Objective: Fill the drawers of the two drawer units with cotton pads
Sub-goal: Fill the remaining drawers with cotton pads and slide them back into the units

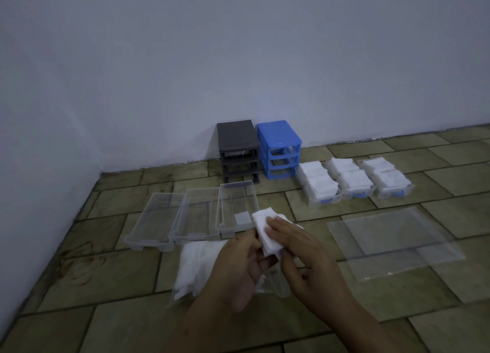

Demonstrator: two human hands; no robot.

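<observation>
Dim light; plain pale wall [238, 47] meets a floor [106, 273] of worn olive-brown tiles.

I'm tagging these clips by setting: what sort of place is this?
Probably a bare room indoors, with the work done on the floor: a tiled floor meets a plain white wall in a corner, and the grey drawer unit and blue drawer unit stand directly on the tiles.
</observation>
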